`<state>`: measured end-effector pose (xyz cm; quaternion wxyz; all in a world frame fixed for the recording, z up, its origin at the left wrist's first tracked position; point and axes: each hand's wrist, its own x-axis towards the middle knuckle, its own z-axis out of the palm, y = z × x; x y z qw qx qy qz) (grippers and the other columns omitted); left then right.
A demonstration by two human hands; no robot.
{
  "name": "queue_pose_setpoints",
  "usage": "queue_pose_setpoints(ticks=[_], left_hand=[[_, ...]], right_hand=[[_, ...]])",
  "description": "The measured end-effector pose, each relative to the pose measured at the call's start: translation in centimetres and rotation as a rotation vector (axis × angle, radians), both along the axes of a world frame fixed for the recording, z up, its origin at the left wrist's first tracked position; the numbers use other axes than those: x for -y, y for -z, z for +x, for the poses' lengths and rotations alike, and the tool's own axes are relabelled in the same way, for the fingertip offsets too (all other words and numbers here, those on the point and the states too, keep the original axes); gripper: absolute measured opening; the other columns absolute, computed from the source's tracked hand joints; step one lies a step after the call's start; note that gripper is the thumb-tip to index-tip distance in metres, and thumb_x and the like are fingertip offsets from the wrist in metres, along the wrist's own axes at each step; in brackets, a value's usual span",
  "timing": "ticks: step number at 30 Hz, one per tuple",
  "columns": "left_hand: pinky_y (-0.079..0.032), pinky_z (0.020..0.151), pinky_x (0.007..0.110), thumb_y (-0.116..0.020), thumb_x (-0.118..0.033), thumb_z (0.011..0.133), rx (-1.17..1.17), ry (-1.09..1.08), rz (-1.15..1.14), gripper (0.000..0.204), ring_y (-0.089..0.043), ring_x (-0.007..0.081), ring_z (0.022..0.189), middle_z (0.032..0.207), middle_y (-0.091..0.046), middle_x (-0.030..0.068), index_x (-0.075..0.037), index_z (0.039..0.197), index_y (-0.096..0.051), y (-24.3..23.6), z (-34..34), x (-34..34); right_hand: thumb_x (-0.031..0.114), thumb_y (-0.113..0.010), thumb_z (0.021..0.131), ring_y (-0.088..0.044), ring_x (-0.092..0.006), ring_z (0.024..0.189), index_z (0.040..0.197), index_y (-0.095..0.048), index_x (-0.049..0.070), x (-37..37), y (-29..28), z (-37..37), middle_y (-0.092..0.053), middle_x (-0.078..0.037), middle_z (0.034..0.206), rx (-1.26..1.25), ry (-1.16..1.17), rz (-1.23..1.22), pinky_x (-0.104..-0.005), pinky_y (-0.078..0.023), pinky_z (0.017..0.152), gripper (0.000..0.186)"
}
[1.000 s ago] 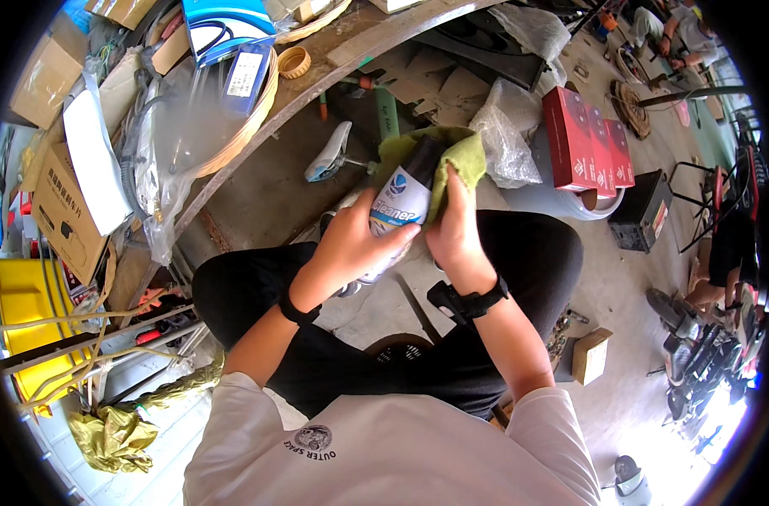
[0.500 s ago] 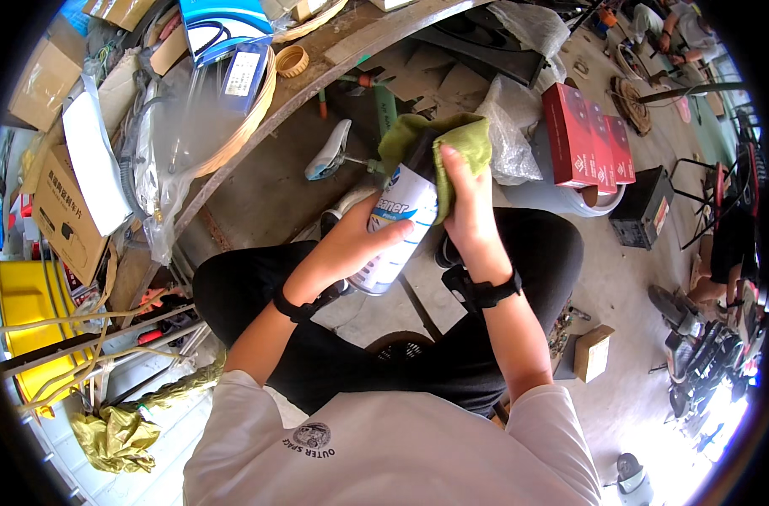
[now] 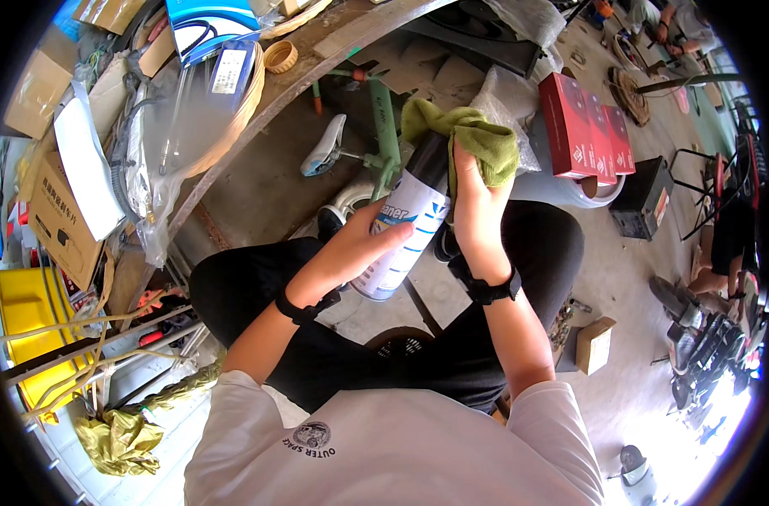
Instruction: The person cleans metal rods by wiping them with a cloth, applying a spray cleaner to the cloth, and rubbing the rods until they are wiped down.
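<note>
A white and blue spray can [image 3: 408, 223] with a black cap [image 3: 429, 160] is held tilted over my lap, its top leaning away to the right. My left hand [image 3: 355, 244] wraps round the can's lower body, thumb across its front. A green cloth [image 3: 484, 145] is bunched in my right hand [image 3: 479, 198], against the cap and upper side of the can. The fingers of my right hand are mostly hidden behind the cloth. Both wrists wear black bands.
A wooden bench [image 3: 317, 63] at the upper left carries a wicker basket [image 3: 245, 118] and cardboard boxes. Under it stands a green frame with a saddle [image 3: 325, 148]. Red boxes [image 3: 570, 135] sit on a grey tub to the right, beside a black battery [image 3: 642, 198]. Other people are at the far right.
The cloth and my right hand have shifted right and slightly outward, baring more of the black cap. The can has turned a little in my left hand.
</note>
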<state>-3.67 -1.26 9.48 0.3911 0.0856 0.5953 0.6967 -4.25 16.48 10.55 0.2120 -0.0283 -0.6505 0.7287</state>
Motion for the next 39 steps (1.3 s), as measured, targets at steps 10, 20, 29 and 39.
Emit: queue_pose_setpoints(ticks=[10,20,29,39], left_hand=[[-0.048,0.081,0.028,-0.060,-0.040,0.090,0.086,-0.079,0.028,0.058,-0.060,0.0133,0.092,0.104,-0.063,0.0096,0.005,0.123,-0.046,0.4,-0.3,0.4],[-0.048,0.081,0.028,-0.061,-0.041,0.089,0.098,-0.125,0.028,0.059,-0.061,0.0137,0.093,0.106,-0.062,0.0105,0.004,0.125,-0.047,-0.7,0.0,-0.5],[-0.052,0.083,0.030,-0.041,-0.040,0.097,0.258,-0.198,0.235,0.049,-0.064,0.0155,0.092,0.108,-0.064,0.0096,0.000,0.124,-0.052,1.4,-0.2,-0.6],[-0.050,0.085,0.029,-0.041,-0.039,0.097,0.213,-0.170,0.234,0.049,-0.062,0.0143,0.096,0.111,-0.063,0.0086,0.000,0.126,-0.049,1.5,-0.2,-0.3]], right_hand=[[0.047,-0.052,0.093,-0.060,-0.0189,0.097,0.120,-0.055,0.008,1.4,2.6,-0.5,-0.062,-0.007,0.111,0.350,-0.192,-0.670,-0.0330,-0.048,0.086,0.048],[0.042,-0.050,0.095,-0.061,-0.0181,0.091,0.117,-0.056,0.007,1.5,2.9,-0.5,-0.063,-0.007,0.106,0.337,-0.129,-0.697,-0.0315,-0.050,0.081,0.042],[0.041,-0.048,0.094,-0.061,-0.0172,0.084,0.110,-0.057,0.007,1.6,4.1,-0.8,-0.063,-0.006,0.098,0.401,-0.013,-0.528,-0.0310,-0.050,0.077,0.038],[0.042,-0.048,0.095,-0.063,-0.0199,0.089,0.114,-0.057,0.006,1.6,3.7,-0.8,-0.064,-0.009,0.104,0.318,-0.138,-0.720,-0.0328,-0.051,0.081,0.041]])
